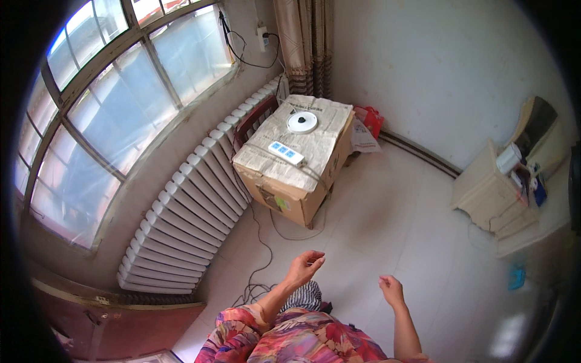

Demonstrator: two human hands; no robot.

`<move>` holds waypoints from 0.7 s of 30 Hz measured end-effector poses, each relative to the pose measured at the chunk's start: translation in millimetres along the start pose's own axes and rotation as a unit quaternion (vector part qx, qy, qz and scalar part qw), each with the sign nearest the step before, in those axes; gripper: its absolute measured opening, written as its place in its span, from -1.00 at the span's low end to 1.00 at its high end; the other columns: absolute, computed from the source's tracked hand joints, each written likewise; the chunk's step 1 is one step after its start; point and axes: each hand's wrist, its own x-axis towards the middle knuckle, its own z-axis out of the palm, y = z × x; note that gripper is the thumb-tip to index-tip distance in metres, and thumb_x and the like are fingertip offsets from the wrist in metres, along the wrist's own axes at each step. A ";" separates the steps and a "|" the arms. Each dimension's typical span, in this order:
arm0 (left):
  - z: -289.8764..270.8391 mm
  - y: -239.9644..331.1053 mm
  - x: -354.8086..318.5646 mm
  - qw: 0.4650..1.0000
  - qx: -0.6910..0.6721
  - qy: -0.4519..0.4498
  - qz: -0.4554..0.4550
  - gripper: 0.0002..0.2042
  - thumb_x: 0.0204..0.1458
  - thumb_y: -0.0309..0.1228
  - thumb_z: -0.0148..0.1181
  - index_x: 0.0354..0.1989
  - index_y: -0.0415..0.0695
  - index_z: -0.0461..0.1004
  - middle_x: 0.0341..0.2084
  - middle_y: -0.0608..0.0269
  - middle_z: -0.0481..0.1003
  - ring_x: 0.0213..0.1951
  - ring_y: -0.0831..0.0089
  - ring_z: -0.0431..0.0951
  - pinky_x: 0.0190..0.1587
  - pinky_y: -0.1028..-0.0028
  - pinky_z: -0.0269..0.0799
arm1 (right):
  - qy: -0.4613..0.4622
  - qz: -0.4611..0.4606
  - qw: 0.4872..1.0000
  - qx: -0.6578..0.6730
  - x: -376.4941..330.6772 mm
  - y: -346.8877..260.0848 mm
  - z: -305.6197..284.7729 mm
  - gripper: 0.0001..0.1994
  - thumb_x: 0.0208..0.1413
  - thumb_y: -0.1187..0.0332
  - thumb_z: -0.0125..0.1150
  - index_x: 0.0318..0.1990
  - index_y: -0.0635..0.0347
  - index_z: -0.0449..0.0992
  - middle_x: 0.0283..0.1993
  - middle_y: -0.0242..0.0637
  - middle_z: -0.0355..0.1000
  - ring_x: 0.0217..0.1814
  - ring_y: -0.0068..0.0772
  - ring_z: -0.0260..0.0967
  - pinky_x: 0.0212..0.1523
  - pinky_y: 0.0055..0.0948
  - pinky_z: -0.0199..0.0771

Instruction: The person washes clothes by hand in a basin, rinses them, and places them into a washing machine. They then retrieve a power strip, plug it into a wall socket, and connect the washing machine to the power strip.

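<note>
My left hand (305, 268) is held out in front of me above the floor, its fingers loosely bent and a little apart, with nothing in it. My right hand (391, 289) hangs farther right, fingers curled in; I see nothing held there. Neither touches anything. Nearest ahead stands a cardboard box (266, 191) topped with newspaper (254, 158). On the paper lie a white power strip (285, 152) and a round white kettle base (302, 122) with a black centre.
A white radiator (187, 212) runs under the window (130, 103) at left. Dark cables (260, 289) trail on the floor (363, 218). A pale dressing table (484, 181) stands at right, a red bag (370, 121) behind the box, and a dark red cabinet (139, 330) at lower left.
</note>
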 end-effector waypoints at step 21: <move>76.6 142.2 401.9 0.986 -0.109 0.129 0.007 -0.71 0.12 -0.32 0.13 -0.05 -0.22 0.44 -0.26 0.28 0.52 -0.22 0.57 0.46 -0.13 0.55 0.38 | -0.092 -0.095 0.990 -0.044 445.7 -140.5 -183.4 -0.78 0.04 0.37 0.20 -0.16 0.23 0.53 -0.31 -0.27 0.52 -0.28 -0.51 0.45 -0.21 -0.51 0.45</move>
